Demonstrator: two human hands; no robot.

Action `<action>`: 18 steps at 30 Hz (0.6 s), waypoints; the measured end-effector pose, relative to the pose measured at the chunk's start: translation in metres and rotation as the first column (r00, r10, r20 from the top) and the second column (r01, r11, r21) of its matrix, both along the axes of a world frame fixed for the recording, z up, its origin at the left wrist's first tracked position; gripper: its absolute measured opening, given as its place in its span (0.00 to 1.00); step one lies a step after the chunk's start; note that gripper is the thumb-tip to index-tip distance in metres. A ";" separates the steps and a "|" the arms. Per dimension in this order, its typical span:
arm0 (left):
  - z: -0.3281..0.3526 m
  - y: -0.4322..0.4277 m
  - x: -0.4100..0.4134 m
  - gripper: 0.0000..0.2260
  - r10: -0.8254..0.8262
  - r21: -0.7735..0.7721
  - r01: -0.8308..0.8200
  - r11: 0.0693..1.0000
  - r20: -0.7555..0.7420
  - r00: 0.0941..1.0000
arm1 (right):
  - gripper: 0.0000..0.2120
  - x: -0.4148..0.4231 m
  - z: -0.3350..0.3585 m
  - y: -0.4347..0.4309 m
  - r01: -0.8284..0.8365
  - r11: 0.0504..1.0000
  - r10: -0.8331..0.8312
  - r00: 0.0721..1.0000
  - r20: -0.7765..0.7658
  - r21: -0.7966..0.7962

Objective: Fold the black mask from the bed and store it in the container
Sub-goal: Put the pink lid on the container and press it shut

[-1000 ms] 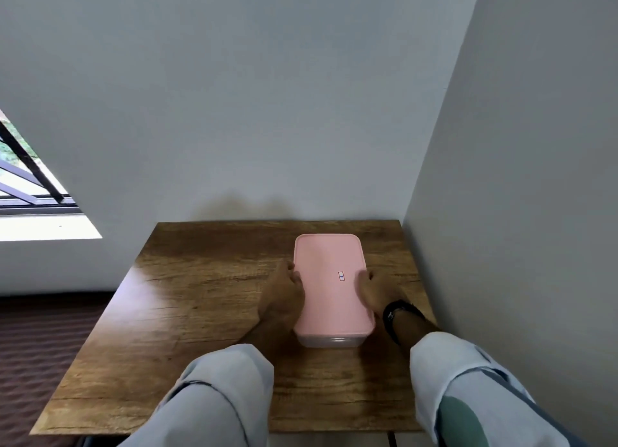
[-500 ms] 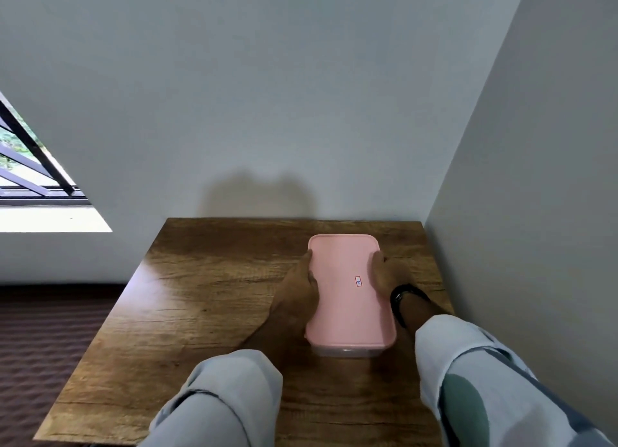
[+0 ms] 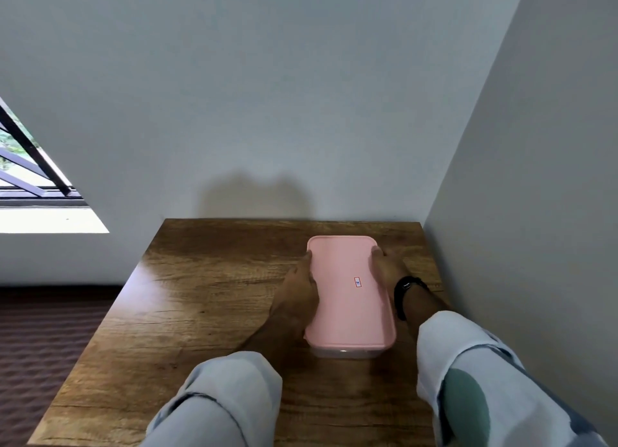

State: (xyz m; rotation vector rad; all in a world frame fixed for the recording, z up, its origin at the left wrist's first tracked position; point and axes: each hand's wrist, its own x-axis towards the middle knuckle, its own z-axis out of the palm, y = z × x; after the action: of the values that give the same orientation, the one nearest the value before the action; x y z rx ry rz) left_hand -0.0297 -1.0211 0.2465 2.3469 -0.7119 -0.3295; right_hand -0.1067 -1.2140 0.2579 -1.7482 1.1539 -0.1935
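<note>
A clear rectangular container (image 3: 344,352) with a pink lid (image 3: 347,296) lies on the wooden table (image 3: 200,296), near its right side. The lid is on and bears a small red-edged sticker (image 3: 358,282). My left hand (image 3: 297,286) presses against the container's left edge, fingers along the lid rim. My right hand (image 3: 388,269), with a black watch on the wrist, grips the right edge. No black mask or bed is in view; what the container holds is hidden by the lid.
The table stands in a corner: a grey wall (image 3: 267,95) behind it and another wall (image 3: 535,212) close on the right. A window (image 3: 30,165) is at the left, with dark floor (image 3: 40,339) below.
Both hands have slid further along the container's long sides toward its far end. The camera view has shifted, so the container sits more to the right.
</note>
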 end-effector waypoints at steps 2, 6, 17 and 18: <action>0.005 0.001 0.003 0.26 -0.023 0.053 0.025 0.998 -0.036 0.999 | 0.24 -0.016 0.007 0.007 -0.045 0.998 0.046 0.999 -0.021 0.037; 0.018 0.019 -0.015 0.26 0.013 0.051 -0.009 0.999 -0.062 0.998 | 0.23 -0.069 0.012 0.036 -0.142 0.977 0.118 0.982 -0.149 -0.161; 0.029 0.047 -0.060 0.21 0.148 0.098 -0.131 0.987 -0.195 0.970 | 0.26 -0.099 0.006 0.089 -0.119 0.943 0.035 0.964 -0.262 -0.311; 0.035 0.056 -0.059 0.20 0.092 0.119 -0.073 0.990 -0.168 0.981 | 0.26 -0.100 0.013 0.092 -0.115 0.952 0.043 0.968 -0.247 -0.284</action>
State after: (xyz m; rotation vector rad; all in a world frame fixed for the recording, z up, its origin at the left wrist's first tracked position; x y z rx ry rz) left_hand -0.0886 -0.9653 0.2811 2.4088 -0.5232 -0.5417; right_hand -0.2065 -1.1218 0.2710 -2.1255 1.2732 -0.1134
